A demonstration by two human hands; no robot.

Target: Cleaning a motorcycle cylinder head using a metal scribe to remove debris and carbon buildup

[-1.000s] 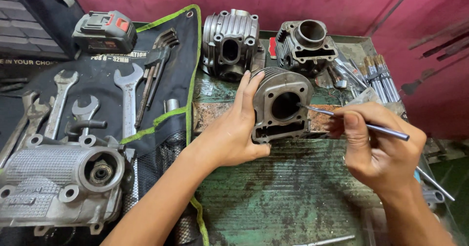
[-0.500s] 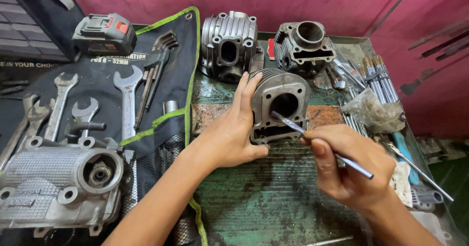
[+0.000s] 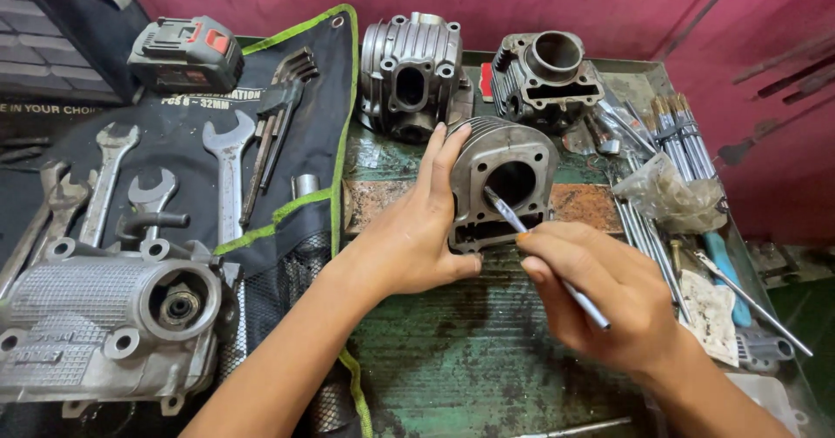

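The left hand (image 3: 409,238) lies flat against the side of a grey finned engine cylinder (image 3: 503,186), fingers spread upward along its fins and thumb tucked under its lower edge, so its grip is wrapped loosely around the part rather than closed tight. The cylinder stands on its side on the green, worn worktop (image 3: 452,351), its round bore facing the camera, resting partly over a rusty brown plate (image 3: 578,205).

The right hand (image 3: 600,294) has its grip pinched shut on a thin metal rod (image 3: 544,255), held like a pen. The rod's tip points up and left into the mouth of the bore, touching or just at its lower rim; which one is hard to tell.

Behind the cylinder stand two more engine parts: a grey cylinder head (image 3: 410,77) and, to its right, a darker cylinder block (image 3: 544,77) with an open round top. Left of the worktop, a black tool roll (image 3: 217,142) with green edging carries several open-ended spanners (image 3: 228,173) and a set of hex keys (image 3: 278,107). A battery pack (image 3: 185,53) sits at its top edge, and a large grey engine cover (image 3: 104,325) lies at its lower left. On the right side lies a bundle of long thin rods (image 3: 678,129), a crumpled plastic bag (image 3: 674,196) and a blue-handled tool (image 3: 726,273).
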